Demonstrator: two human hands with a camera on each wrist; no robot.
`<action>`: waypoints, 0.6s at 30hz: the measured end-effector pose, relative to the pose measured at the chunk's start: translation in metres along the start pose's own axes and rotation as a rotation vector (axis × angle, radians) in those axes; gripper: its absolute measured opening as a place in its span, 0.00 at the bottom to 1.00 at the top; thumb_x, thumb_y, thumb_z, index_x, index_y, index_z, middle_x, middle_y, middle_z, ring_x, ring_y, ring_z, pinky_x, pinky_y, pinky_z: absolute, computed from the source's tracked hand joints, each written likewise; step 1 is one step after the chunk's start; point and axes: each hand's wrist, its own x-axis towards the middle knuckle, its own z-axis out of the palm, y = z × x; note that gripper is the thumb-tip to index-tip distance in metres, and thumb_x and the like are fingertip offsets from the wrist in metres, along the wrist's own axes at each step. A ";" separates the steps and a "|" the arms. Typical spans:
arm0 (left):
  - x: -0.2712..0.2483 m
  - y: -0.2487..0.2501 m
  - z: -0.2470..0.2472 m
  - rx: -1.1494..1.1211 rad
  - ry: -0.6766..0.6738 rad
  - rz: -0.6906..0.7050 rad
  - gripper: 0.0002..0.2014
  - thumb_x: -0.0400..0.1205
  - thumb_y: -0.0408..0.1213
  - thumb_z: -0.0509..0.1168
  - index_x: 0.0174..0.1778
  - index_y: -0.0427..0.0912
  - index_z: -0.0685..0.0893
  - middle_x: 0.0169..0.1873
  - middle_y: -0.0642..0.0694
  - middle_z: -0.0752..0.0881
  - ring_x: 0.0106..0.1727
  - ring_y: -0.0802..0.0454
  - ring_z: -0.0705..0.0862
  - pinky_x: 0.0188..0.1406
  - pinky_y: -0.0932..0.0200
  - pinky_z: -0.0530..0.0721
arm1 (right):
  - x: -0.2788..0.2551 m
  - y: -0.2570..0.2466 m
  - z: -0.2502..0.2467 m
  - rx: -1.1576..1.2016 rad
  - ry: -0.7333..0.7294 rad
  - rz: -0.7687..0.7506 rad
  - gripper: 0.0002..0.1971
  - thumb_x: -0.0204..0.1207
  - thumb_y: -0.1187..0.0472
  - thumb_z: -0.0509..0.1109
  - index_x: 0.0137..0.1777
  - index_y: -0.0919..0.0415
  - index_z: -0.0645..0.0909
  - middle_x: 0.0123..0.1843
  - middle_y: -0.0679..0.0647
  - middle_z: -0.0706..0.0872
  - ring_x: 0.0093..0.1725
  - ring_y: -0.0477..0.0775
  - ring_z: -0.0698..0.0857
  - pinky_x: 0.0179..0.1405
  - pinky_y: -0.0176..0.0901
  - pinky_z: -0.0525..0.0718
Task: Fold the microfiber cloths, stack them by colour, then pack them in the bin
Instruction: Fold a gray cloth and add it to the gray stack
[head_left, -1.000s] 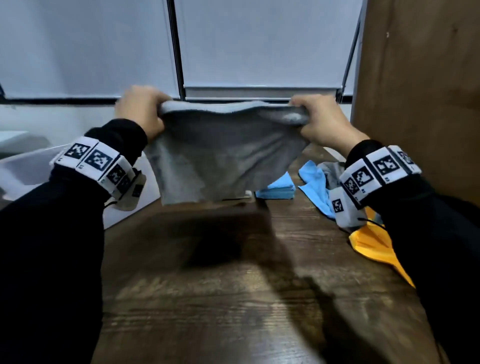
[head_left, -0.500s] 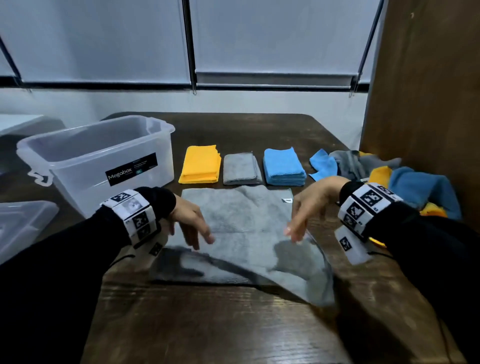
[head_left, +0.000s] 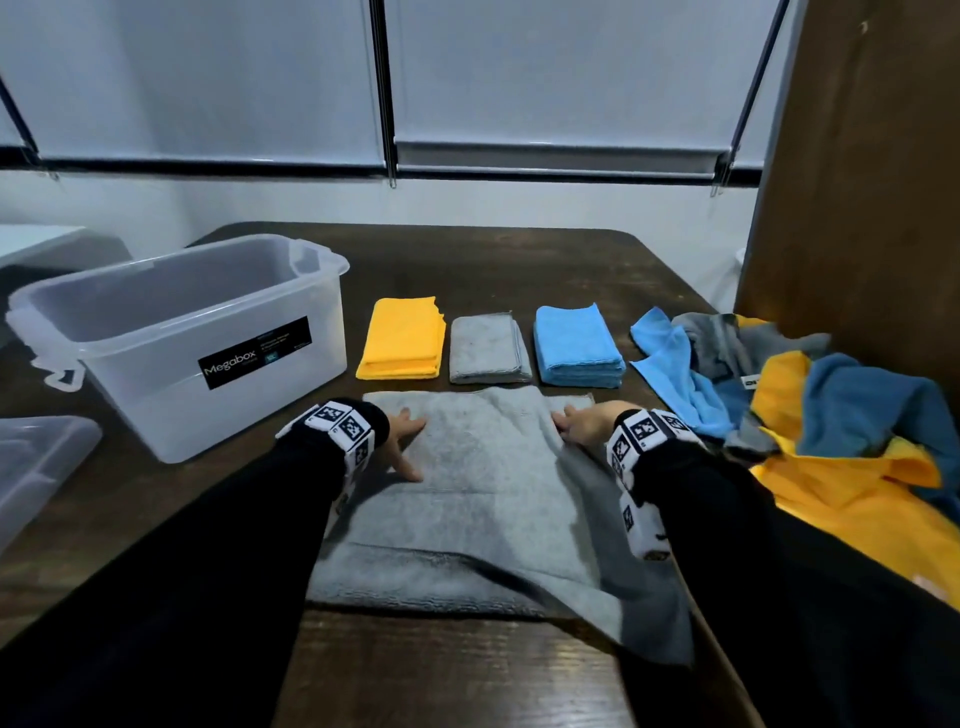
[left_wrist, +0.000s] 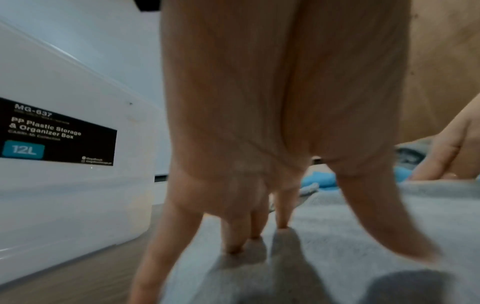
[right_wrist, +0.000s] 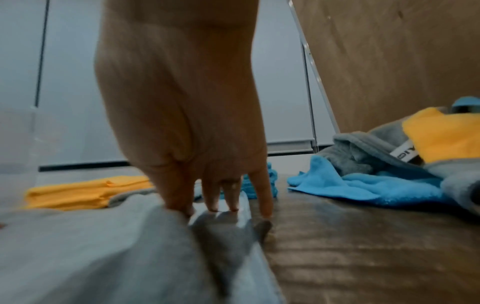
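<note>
Grey cloth (head_left: 483, 493) flat on table, near corner rumpled.

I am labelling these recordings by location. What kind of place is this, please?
Probably an indoor office or workroom, not certain. A dark wooden table stands before windows with roller blinds pulled down, and it holds a clear plastic storage bin and sorted cloth stacks.

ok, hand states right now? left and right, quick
Left hand: open, straight fingers pressing the spread grey cloth, gripping nothing.
Right hand: open, fingertips down at the cloth's far right edge, gripping nothing.
</note>
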 end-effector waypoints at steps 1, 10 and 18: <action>0.003 -0.004 0.001 0.014 -0.033 -0.010 0.53 0.74 0.61 0.67 0.83 0.50 0.38 0.83 0.48 0.38 0.84 0.44 0.47 0.81 0.48 0.54 | 0.006 0.006 0.002 -0.002 -0.012 0.008 0.25 0.89 0.58 0.45 0.84 0.64 0.53 0.86 0.63 0.52 0.83 0.66 0.57 0.81 0.57 0.58; 0.022 -0.027 0.000 -0.433 0.255 -0.107 0.43 0.76 0.54 0.70 0.81 0.39 0.58 0.80 0.38 0.62 0.79 0.41 0.65 0.76 0.47 0.67 | 0.033 0.029 0.001 0.515 0.354 0.290 0.34 0.75 0.49 0.75 0.73 0.70 0.69 0.70 0.64 0.79 0.69 0.64 0.79 0.58 0.48 0.79; 0.044 -0.039 -0.007 -0.832 0.370 -0.360 0.36 0.70 0.41 0.78 0.69 0.27 0.72 0.62 0.30 0.79 0.61 0.35 0.80 0.52 0.48 0.80 | 0.042 0.054 0.006 0.832 0.454 0.231 0.18 0.63 0.64 0.81 0.52 0.59 0.81 0.51 0.57 0.84 0.56 0.60 0.84 0.50 0.47 0.82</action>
